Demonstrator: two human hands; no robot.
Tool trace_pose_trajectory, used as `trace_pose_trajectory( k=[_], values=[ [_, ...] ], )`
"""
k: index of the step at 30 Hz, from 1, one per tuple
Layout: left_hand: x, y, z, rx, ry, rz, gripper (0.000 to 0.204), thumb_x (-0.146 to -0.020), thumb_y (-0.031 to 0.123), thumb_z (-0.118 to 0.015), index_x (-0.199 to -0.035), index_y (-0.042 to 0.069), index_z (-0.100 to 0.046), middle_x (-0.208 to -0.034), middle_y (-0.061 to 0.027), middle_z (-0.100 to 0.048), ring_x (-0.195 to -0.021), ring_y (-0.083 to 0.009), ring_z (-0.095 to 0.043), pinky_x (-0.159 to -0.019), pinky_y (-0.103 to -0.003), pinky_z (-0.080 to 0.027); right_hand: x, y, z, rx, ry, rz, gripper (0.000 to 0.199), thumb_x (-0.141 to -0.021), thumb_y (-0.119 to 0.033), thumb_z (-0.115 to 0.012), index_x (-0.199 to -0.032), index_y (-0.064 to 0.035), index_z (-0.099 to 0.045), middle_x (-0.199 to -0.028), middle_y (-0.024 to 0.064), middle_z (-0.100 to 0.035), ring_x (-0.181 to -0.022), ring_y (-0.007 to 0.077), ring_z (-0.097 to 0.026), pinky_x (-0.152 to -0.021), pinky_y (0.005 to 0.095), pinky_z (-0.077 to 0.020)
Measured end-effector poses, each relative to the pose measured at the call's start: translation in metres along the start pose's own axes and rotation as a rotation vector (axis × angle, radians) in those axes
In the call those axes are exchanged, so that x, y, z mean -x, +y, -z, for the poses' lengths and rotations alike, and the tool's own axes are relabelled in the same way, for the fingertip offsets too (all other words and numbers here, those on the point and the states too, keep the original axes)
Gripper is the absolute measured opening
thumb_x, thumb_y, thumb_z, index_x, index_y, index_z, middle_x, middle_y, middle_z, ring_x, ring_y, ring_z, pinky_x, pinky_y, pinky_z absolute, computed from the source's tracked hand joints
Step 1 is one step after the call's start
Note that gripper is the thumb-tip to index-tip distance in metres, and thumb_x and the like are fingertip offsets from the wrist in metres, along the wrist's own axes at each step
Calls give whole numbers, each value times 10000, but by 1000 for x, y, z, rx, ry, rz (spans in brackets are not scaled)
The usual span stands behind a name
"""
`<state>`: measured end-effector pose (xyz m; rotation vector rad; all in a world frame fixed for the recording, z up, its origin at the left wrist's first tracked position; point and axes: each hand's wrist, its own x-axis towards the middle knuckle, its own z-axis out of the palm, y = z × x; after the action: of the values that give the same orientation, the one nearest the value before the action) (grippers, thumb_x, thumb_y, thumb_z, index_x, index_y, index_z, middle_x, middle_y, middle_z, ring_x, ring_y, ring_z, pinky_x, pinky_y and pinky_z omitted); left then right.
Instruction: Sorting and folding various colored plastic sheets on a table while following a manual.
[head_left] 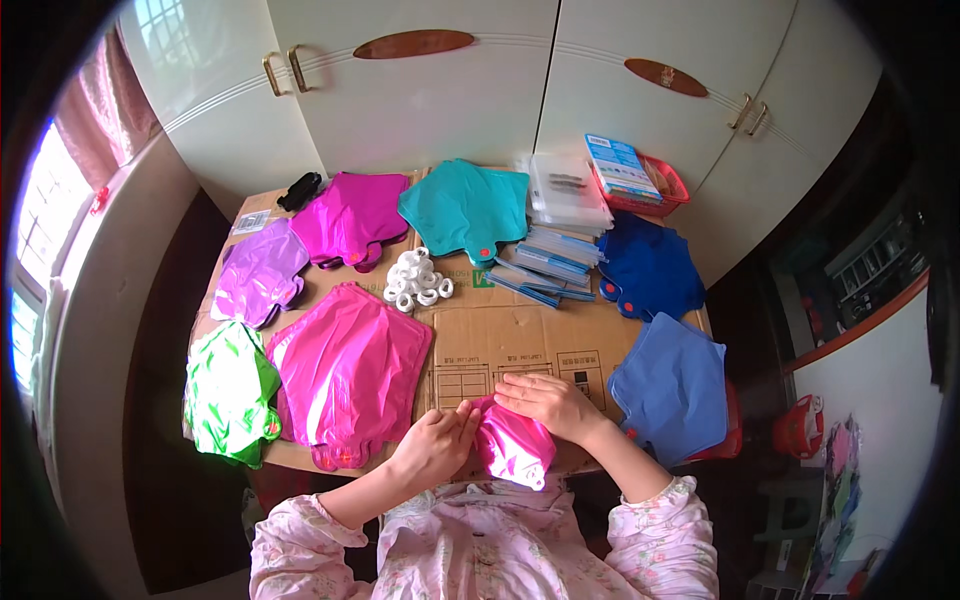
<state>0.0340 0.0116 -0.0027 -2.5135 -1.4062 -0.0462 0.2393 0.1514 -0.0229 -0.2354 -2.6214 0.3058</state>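
Observation:
A pink foil balloon [516, 446], flat and folded small, lies at the near edge of the cardboard between my hands. My left hand [438, 445] is closed at its left edge, fingertips pinching the foil. My right hand [548, 402] lies across its top edge with fingers stretched out flat and pressed down; its thumb is hidden. Left of my left hand is a stack of larger pink star-shaped foil balloons [350, 365]. Light blue foil balloons [670, 385] lie to the right of my right hand.
Cardboard [490, 335] covers the table. Around it lie green [230, 385], lilac [262, 268], magenta [350, 212], teal [465, 205] and dark blue balloons [652, 262]. White rings [416, 280], flat clear packets [548, 262], a plastic box [565, 195] and a red basket [668, 190] stand farther back.

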Motion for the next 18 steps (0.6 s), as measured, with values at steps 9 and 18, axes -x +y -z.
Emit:
trace_pose_trajectory(
  k=[9, 18],
  values=[
    [4, 6, 13, 72, 27, 18, 631, -787, 436, -550, -1222, -19, -520, -1225, -211, -532, -968, -205, -512, -757, -303, -397, 4, 5, 7, 44, -172, 29, 358, -837, -133, -502, -1182, -107, -592, -1238, 33, -571, -1192, 217, -500, -1026, 365, -377],
    [18, 40, 6, 263, 10, 66, 600, -824, 380, -550, -1270, -14, -472, -1306, -170, -482, -1291, -259, -381, -1010, -373, -335, 17, -16, 22, 218, -443, -33, 552, -863, -193, -455, -1399, -143, -334, -1453, 16, -329, -1345, 229, -290, -1113, 435, -196]
  ],
)
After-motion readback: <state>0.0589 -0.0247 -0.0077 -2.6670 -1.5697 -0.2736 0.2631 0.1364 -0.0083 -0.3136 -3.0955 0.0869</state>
